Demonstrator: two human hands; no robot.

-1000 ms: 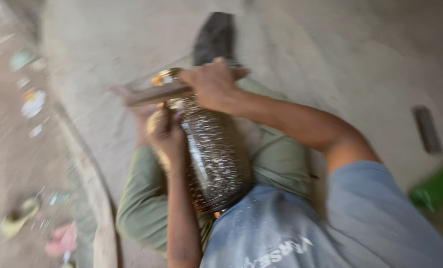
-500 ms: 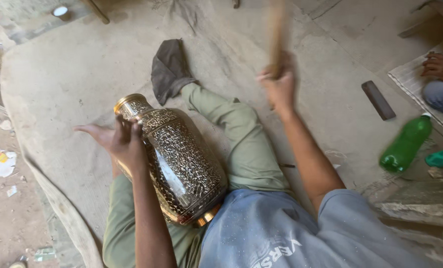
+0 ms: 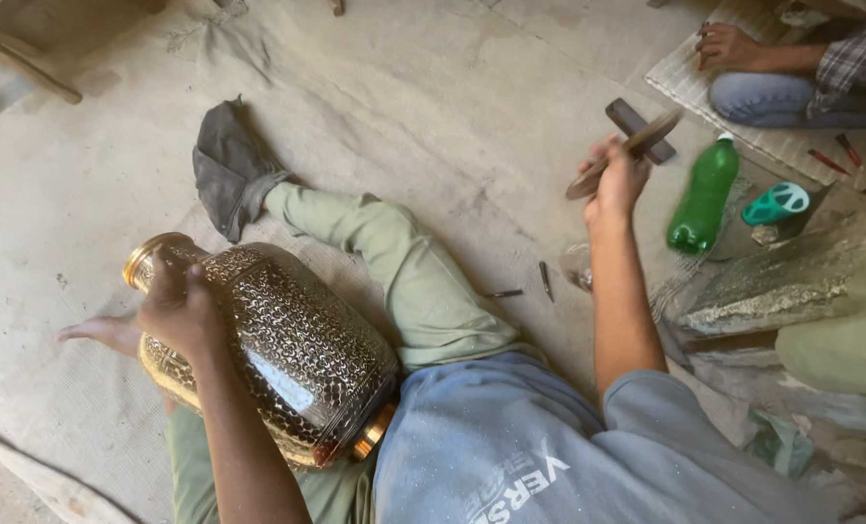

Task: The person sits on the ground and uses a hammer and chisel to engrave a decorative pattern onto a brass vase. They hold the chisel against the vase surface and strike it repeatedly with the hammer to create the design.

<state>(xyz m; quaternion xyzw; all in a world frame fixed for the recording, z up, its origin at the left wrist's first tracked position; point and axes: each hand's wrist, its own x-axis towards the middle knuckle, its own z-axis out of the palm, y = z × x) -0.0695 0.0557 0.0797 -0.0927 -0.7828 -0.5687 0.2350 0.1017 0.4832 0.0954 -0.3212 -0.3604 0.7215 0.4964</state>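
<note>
A large brass vase [image 3: 292,364] with fine engraved patterning lies tilted across my lap, its mouth pointing up and left. My left hand [image 3: 179,309] grips the vase at its shoulder, just below the neck. Off to the right my right hand [image 3: 616,180] is raised clear of the vase. It is closed around a flat wooden stick [image 3: 649,135] that points up and right. My legs in green trousers [image 3: 394,272] stretch out over the cloth-covered floor [image 3: 433,107].
A green plastic bottle [image 3: 702,197] stands right of my right hand, beside a teal object [image 3: 776,203]. A dark block [image 3: 625,114] lies behind the stick. Small metal punches [image 3: 544,280] lie by my leg. Another person [image 3: 802,73] sits on a mat at the top right.
A second ago both hands held the stick across the vase's mouth. The right hand then lifted the stick and has swung it out to the right; the left hand now grips the vase's shoulder.
</note>
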